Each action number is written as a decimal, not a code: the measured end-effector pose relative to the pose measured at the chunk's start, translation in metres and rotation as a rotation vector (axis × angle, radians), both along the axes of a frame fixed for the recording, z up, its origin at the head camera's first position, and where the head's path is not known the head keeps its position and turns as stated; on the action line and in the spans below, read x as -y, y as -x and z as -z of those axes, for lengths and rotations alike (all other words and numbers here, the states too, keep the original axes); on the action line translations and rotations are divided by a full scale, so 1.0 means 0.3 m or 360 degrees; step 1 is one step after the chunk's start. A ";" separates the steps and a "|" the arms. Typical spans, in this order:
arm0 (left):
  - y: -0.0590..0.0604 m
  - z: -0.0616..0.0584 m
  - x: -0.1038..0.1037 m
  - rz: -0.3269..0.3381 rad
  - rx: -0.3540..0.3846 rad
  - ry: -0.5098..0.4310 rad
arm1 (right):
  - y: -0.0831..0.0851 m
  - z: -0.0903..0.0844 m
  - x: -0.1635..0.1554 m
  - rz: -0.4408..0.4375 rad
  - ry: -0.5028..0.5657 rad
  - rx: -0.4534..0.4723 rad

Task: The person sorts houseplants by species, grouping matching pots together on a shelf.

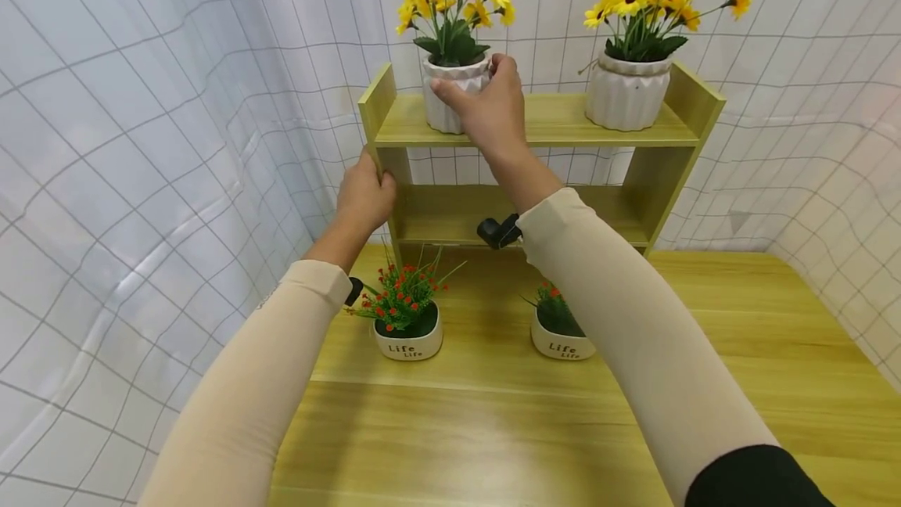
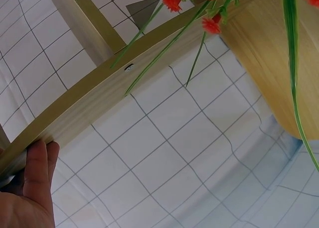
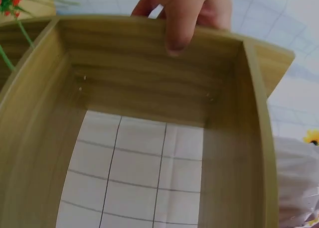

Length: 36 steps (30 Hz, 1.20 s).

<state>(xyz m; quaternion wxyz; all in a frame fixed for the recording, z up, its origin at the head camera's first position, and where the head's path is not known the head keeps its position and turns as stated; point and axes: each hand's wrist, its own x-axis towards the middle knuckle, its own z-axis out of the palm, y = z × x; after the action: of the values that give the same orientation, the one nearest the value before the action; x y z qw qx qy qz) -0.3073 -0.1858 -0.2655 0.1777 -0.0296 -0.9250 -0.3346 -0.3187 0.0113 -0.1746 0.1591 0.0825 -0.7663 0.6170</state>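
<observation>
— What does your left hand have?

— My left hand (image 1: 364,198) grasps the left side panel of the wooden shelf (image 1: 662,170), fingers curled round its front edge just under the top board. In the left wrist view my fingers (image 2: 39,168) press against that pale wood edge. The shelf stands at the far edge of the table (image 1: 739,382), against the checked white curtain (image 1: 141,139).

— What sits on the table below?

— Two small white pots marked "Life". The left red-flower pot (image 1: 408,332) is near the table's left edge, beside my left sleeve (image 1: 260,390). The right red-flower pot (image 1: 561,335) is partly hidden behind my right sleeve (image 1: 633,335).

— And your right hand?

— My right hand (image 1: 489,104) is up on the top board, wrapped around the left sunflower pot (image 1: 450,96), thumb in front and fingers round the ribbed white side. That pot stands at the left end of the top board, close to the raised side panel.

— Anything further right?

— The right sunflower pot (image 1: 626,92) stands at the right end of the same board, well apart from my hand, untouched.
</observation>
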 end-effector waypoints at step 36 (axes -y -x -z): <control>0.006 0.003 0.002 0.0002 -0.0012 0.0014 | -0.535 0.580 -0.335 -0.0121 0.0210 -0.0345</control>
<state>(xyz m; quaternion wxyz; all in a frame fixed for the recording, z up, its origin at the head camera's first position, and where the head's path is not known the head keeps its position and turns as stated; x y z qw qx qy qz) -0.3090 -0.1864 -0.2665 0.1808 -0.0323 -0.9257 -0.3306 -0.1583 0.1117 -0.3485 0.2227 0.1669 -0.6987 0.6590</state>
